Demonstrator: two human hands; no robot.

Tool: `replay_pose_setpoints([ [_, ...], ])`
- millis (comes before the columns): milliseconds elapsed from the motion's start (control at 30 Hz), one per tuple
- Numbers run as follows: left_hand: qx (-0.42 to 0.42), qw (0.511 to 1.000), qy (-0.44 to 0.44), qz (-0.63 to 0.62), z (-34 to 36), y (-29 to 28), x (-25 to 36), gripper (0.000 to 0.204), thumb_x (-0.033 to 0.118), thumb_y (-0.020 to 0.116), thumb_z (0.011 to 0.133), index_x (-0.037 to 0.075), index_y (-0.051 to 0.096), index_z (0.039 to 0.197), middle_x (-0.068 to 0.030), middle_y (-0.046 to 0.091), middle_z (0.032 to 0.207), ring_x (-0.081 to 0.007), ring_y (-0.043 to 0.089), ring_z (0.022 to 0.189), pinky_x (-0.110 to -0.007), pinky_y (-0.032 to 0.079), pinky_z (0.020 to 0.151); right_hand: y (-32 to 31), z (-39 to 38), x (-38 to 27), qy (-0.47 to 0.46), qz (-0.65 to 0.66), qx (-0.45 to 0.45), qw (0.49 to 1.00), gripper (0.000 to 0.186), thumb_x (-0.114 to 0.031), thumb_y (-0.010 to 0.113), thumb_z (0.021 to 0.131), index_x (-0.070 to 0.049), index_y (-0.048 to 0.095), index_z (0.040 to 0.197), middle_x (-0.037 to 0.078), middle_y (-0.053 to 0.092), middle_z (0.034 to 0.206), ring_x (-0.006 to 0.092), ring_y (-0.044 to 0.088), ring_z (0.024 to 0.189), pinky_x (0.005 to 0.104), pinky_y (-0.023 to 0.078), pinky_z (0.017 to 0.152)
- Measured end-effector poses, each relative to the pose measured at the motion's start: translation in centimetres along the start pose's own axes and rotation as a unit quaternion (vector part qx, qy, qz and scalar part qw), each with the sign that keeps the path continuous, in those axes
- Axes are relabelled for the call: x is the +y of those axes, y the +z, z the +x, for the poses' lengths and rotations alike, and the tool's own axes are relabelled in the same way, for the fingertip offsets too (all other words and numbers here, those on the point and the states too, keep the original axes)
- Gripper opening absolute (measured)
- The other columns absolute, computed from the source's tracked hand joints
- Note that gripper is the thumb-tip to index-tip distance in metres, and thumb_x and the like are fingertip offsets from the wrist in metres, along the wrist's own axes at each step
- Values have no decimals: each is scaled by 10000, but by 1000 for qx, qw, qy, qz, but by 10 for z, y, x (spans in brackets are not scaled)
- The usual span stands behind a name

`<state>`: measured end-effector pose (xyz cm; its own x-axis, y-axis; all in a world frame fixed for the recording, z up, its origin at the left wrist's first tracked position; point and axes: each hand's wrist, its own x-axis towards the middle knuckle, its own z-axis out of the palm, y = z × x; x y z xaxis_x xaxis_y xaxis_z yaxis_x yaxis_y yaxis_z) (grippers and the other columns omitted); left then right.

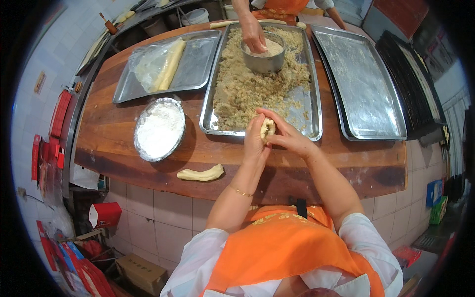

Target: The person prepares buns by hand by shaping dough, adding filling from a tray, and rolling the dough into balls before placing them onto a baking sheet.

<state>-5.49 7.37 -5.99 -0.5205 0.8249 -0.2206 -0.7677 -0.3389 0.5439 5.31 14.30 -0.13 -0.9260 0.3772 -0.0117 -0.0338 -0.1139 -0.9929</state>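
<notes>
Between my two hands, over the near edge of a large metal tray [203, 119], is a small piece of pale dough [267, 127], cupped with a hollow that seems to hold crumbly filling. My left hand [254, 136] wraps its left side. My right hand [289, 136] closes on its right side, thumb and fingers round the rim. Crumbly tan filling [235, 94] covers much of the tray. A short rope of dough [201, 173] lies on the wooden table [163, 171] to the left of my forearms. A bowl of white flour [159, 129] stands behind it.
Across the table a co-worker's hand [254, 37] reaches into a round metal pot [264, 62] standing in the filling. At left, a tray [198, 64] holds a dough log [169, 64] with plastic sheeting [146, 67]. Stacked trays [363, 84] lie at right.
</notes>
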Motion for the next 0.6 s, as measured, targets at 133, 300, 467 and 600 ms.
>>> replay_pose_setpoints([
  [133,-160,977,-114,-79,-10,3,15,429,446,423,1086,117,513,1345,-33,629,1215,-162,647,1042,-314,577,829,-11,-4,-4,-178,-440,46,879,823,-399,780,832,-118,405,1510,183,381,1578,354,261,1521,505,247,1218],
  [300,-156,977,-140,-34,-31,15,10,437,396,405,1100,116,433,1435,-44,524,1378,-182,538,1266,-362,466,1068,-15,0,-11,-230,-416,56,878,677,-499,749,848,-85,576,1355,177,568,1424,355,495,1367,502,317,1173],
  [467,-169,983,-53,45,-39,24,4,408,377,404,1104,118,443,1416,-27,532,1349,-170,534,1260,-357,452,1075,-8,0,3,-272,-379,109,878,508,-360,692,907,-90,583,1324,119,688,1239,311,642,1142,492,383,1116],
  [600,-195,979,-54,-1,-46,26,6,420,402,422,1095,112,452,1399,-29,550,1304,-165,545,1242,-352,465,1056,5,-8,-8,-274,-331,175,886,473,-336,645,949,-82,591,1344,117,717,1198,310,669,1088,486,400,1096],
])
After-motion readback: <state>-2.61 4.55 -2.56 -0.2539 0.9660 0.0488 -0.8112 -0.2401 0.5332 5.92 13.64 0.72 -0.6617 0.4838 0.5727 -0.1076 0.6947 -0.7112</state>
